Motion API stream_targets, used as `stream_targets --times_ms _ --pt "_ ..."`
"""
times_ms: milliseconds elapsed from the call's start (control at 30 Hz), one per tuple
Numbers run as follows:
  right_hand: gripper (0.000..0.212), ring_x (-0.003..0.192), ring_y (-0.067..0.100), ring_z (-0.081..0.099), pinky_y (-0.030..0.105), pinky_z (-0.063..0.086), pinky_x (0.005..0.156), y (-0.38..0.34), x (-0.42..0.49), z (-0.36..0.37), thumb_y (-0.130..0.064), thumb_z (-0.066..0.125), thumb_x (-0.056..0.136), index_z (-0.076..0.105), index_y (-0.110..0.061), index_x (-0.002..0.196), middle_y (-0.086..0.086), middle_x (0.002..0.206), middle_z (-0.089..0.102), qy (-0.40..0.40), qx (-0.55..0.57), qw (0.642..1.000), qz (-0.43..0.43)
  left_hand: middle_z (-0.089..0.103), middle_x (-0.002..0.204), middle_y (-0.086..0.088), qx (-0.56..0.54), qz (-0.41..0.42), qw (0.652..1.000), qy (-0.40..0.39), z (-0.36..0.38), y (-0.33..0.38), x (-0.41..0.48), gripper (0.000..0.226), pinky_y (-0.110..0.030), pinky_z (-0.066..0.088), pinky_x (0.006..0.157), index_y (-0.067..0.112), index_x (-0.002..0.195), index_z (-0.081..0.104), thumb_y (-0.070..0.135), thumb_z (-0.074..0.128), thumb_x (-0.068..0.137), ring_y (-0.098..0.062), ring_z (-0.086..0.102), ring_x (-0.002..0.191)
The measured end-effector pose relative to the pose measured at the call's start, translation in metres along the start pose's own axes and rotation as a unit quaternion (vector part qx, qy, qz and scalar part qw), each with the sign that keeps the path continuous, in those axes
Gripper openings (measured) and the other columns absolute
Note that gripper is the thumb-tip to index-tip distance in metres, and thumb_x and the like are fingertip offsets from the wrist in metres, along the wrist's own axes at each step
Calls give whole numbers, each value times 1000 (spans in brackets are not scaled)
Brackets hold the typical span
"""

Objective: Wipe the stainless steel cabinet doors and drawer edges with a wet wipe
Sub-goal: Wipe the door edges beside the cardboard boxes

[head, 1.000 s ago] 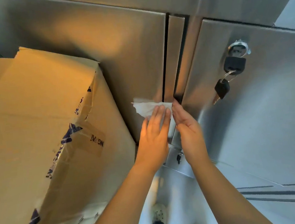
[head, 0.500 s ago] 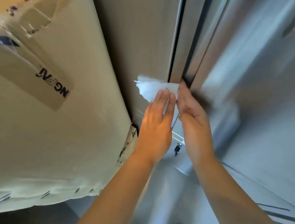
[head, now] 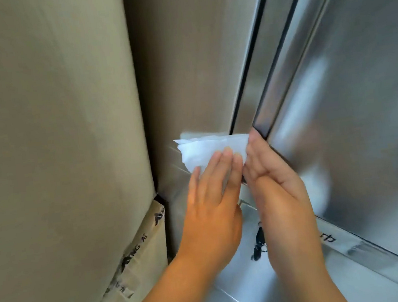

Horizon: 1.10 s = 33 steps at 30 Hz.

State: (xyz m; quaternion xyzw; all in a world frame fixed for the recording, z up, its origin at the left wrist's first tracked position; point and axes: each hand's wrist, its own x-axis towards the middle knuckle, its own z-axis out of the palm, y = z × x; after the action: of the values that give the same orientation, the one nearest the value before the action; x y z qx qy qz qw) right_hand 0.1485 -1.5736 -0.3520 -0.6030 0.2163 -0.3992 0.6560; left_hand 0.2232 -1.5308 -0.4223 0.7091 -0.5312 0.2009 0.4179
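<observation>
A white wet wipe (head: pixel 209 148) lies flat against the lower part of a stainless steel cabinet door (head: pixel 190 71). My left hand (head: pixel 211 199) presses it there with flat fingers. My right hand (head: pixel 276 186) is beside it, fingers together, its tips on the wipe's right end at the dark vertical gap (head: pixel 246 74) between door panels. A second steel door (head: pixel 363 110) stands to the right. Below the hands is a steel drawer front (head: pixel 241 281) with a small dark key (head: pixel 259 243) hanging from it.
A large cardboard box (head: pixel 54 143) stands close on the left, touching the cabinet, and a smaller taped box (head: pixel 141 260) sits under its corner. A strip of tape (head: pixel 346 240) runs along the edge under the right door.
The view has dropped and moved closer to the cabinet, so the upper lock and keys have left the frame. Both hands stay pressed on the wipe at the door's lower edge.
</observation>
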Motion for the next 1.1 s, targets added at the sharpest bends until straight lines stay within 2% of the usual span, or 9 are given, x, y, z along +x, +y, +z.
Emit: stream_targets --times_ms 100,200,267,367,500,667,933,1000,1100 --pt "54 112 -11 53 20 39 104 16 -2 -3 9 38 93 61 -37 108 -21 118 62 -10 -37 999 -11 26 146 0 -15 19 999 44 21 -13 -15 63 -43 15 113 11 141 28 7 37 79 -18 23 139" --pt "46 112 -12 52 17 39 99 26 -1 -8 -13 51 83 55 -35 123 -24 122 59 -42 -152 985 -64 27 145 2 -35 22 994 97 39 -20 -23 67 -43 12 113 13 143 29 7 51 79 -13 18 139" --pt "47 108 1 55 23 42 93 32 -3 -8 -15 46 88 48 -26 133 -14 118 59 -64 -261 957 -114 35 143 -2 -60 29 990 125 43 -20 -27 65 -50 22 111 10 139 41 6 59 77 -15 23 134" --pt "25 78 21 53 34 45 65 36 -2 -11 -9 38 93 50 -5 115 4 86 56 -50 -390 893 -218 49 137 -7 -68 56 987 133 37 -29 -29 49 -56 35 103 10 134 51 7 50 85 -17 33 124" --pt "50 117 2 53 22 42 97 36 -7 -4 -14 42 95 35 -28 143 -13 127 59 15 -406 891 -205 41 143 1 -117 58 989 66 22 -43 -30 51 -27 33 107 23 141 41 18 35 91 -12 37 126" --pt "47 97 -3 62 18 50 86 58 -19 -3 -5 57 87 52 -28 127 -25 101 62 96 -437 831 -332 46 123 7 -213 17 967 135 29 -47 -27 38 -10 32 96 19 127 53 8 50 91 -6 44 115" --pt "39 64 25 59 18 38 62 56 -11 -12 10 74 62 64 -5 97 10 99 56 46 -673 615 -409 52 94 5 -156 -34 974 163 50 -61 -32 15 -20 36 73 14 100 58 8 62 87 -10 44 90" --pt "41 65 28 57 15 31 60 52 -11 -15 13 77 56 64 -3 91 13 95 57 16 -722 551 -418 56 90 1 -137 -34 974 179 50 -60 -39 13 -23 37 71 13 96 59 6 62 85 -15 48 85" --pt "33 81 31 56 31 47 57 51 -11 -22 5 77 67 63 -5 94 13 98 57 -29 -770 469 -432 54 90 9 -174 -54 962 202 51 -56 -62 16 -20 38 72 20 97 57 10 62 86 -11 50 82"
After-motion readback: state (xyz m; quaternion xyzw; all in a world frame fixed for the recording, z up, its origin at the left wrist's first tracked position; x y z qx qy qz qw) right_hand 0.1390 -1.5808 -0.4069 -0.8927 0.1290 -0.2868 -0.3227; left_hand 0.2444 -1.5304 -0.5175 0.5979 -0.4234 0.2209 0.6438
